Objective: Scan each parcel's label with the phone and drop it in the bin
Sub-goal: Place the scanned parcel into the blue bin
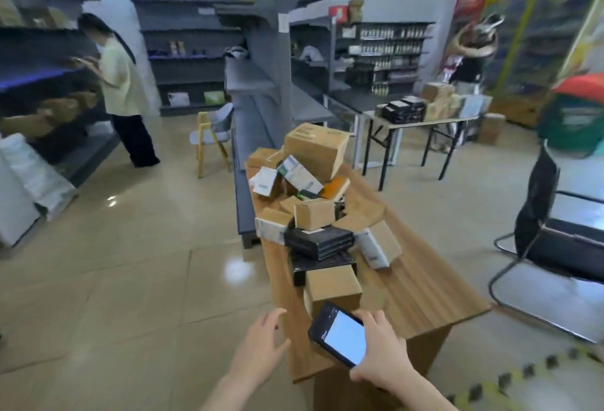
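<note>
Right hand (380, 350) grips the phone (340, 333), screen lit, just short of the nearest cardboard parcel (333, 286). Left hand (261, 342) hovers beside it, fingers spread, holding nothing. Beyond both hands, a tall heap of parcels (313, 201) covers the wooden table (425, 293). No bin in sight, so most of the scanning looks undone.

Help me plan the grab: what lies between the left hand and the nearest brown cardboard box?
Head view: only a bare strip of wooden table separates the left hand from the nearest brown cardboard box.
</note>
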